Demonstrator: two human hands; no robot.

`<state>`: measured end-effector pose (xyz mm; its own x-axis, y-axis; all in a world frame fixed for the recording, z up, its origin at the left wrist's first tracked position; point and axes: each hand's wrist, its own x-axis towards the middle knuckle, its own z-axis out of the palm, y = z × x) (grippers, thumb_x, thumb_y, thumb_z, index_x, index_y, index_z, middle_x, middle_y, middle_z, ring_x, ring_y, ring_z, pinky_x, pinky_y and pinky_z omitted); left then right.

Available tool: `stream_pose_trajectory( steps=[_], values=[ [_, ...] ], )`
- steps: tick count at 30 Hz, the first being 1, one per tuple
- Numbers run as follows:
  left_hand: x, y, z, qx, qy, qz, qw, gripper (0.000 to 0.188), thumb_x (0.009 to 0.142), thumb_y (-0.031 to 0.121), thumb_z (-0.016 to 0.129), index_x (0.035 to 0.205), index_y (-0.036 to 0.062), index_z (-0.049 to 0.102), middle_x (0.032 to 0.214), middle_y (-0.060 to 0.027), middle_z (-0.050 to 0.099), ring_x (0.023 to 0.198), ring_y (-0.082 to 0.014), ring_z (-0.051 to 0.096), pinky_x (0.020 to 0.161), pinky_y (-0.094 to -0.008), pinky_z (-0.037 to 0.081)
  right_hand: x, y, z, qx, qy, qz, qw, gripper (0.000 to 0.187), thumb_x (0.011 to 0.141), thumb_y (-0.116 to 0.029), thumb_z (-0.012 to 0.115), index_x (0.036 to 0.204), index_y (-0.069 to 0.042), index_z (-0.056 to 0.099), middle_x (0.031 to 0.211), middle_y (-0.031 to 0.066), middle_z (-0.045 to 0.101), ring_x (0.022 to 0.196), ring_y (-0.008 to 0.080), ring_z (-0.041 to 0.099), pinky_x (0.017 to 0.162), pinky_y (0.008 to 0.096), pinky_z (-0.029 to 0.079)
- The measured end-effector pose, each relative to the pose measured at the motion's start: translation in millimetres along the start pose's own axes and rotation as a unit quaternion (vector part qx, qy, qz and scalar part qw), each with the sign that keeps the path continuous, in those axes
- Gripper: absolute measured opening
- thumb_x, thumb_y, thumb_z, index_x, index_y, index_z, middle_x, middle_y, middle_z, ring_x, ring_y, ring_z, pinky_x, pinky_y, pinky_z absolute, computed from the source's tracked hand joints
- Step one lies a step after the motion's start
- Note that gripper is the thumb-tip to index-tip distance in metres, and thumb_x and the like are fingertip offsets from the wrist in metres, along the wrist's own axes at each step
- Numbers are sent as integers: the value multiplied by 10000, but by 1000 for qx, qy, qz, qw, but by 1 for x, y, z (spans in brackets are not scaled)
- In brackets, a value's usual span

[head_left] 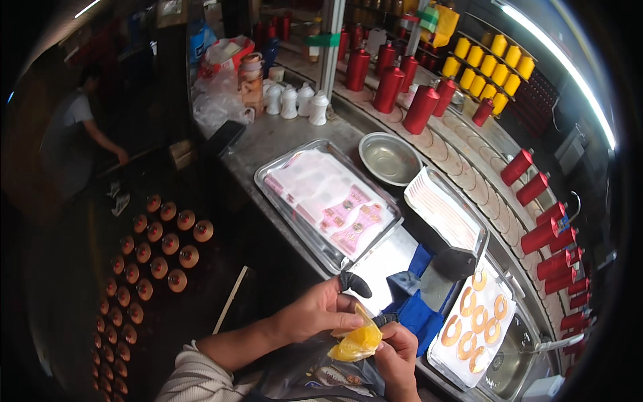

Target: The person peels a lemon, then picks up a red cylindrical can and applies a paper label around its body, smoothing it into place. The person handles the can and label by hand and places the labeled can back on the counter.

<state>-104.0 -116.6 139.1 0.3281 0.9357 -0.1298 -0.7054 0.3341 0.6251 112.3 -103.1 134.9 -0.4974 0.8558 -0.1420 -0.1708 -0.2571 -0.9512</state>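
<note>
Low in the head view, both my hands hold a partly peeled orange [355,343], with yellow flesh and pale membrane. My left hand [309,311] grips its upper left side, fingers bent, a black cover on a fingertip. My right hand [396,355] pinches the right side; a black cover is on a finger there too. A flap of pale peel stands up between them. Under the fruit lies my dark apron [321,372]. Just beyond my hands, a blue cloth [416,311] lies on the bench.
A metal tray [262,175] carries pink-and-white decal sheets, beside a metal bowl [390,159]. Another tray [442,358] holds gold ring decals. Red bottles [422,109] line the curved conveyor at right. At left are rows of pinkish round pieces [170,243] and a person [74,134].
</note>
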Motion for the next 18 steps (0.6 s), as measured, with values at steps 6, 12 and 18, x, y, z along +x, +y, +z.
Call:
stream_pose_trajectory(
  steps=[6, 12, 18],
  values=[
    [1, -24, -2, -107, -25, -34, 993, 446, 903, -33, 631, 1291, 26, 418, 1113, -125, 633, 1023, -175, 647, 887, -289, 530, -7, 7, -13, 30, -38, 22, 999, 78, 876, -58, 649, 898, 16, 649, 858, 37, 617, 811, 89, 578, 743, 231, 434],
    [7, -44, -6, -121, 46, -55, 990, 413, 919, -13, 633, 1273, 17, 423, 1118, -143, 639, 1028, -199, 658, 887, -311, 545, -9, 14, -21, 43, -6, 18, 999, 78, 890, -60, 641, 895, 17, 638, 874, 38, 636, 803, 80, 577, 733, 226, 443],
    [14, -45, 4, -14, 91, 24, 995, 383, 923, 7, 643, 1261, 11, 464, 1103, -113, 649, 988, -172, 666, 837, -293, 553, 1, 19, -34, 109, -21, -16, 994, 45, 912, -45, 631, 900, -3, 618, 880, 13, 634, 816, 67, 572, 726, 216, 450]
  ],
)
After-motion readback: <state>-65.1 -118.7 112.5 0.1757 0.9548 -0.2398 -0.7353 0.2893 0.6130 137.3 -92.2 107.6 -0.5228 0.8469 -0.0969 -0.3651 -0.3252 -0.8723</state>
